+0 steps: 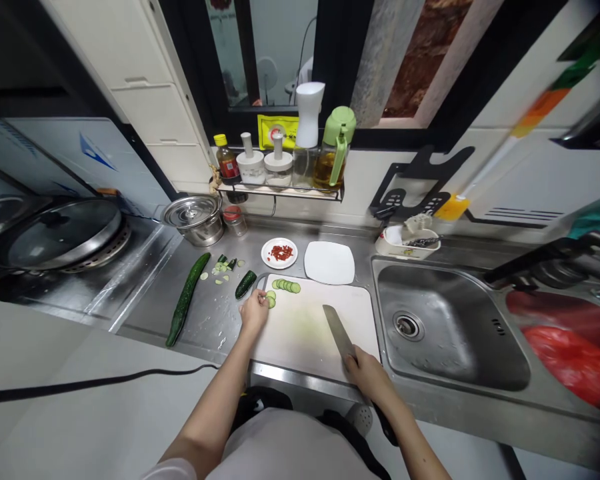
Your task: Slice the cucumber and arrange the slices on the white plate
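My right hand (367,373) is closed round the handle of a kitchen knife (339,330), its blade angled over the right part of the white cutting board (300,347). At the board's left edge my left hand (254,312) pinches a few cucumber slices (271,299) with its fingertips. A short overlapping row of cucumber slices (286,286) lies at the back of the board. Just left of the board, a cut piece of cucumber (245,285) rests on the steel counter. Further left lies a long whole cucumber (187,300).
Behind the board are a square white plate (329,262) and a small plate (265,254) of chopped red pieces. Cucumber scraps (222,266) lie on the counter. A sink (445,327) is right, a lidded steel pot (200,223) back left. Seasoning jars (251,168) stand on a shelf.
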{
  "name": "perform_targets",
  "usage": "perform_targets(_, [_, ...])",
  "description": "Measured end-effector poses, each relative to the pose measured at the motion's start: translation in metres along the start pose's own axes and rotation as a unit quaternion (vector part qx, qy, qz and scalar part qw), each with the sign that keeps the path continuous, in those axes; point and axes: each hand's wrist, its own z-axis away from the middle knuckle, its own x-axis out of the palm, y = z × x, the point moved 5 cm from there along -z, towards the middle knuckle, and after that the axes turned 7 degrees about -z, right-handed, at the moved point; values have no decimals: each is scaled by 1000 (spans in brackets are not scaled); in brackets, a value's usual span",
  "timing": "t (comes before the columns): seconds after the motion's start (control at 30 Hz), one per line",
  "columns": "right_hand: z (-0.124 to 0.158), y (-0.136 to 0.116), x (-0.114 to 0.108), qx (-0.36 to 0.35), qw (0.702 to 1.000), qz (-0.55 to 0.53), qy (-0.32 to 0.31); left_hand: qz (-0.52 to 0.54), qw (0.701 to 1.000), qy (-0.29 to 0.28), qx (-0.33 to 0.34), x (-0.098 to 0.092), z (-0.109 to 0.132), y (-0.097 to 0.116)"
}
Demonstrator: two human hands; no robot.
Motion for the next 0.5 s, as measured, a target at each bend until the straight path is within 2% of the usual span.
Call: perform_targets(0.5, [2,-2,1,8,1000,-13,3,-99,994,30,25,-2,3,9])
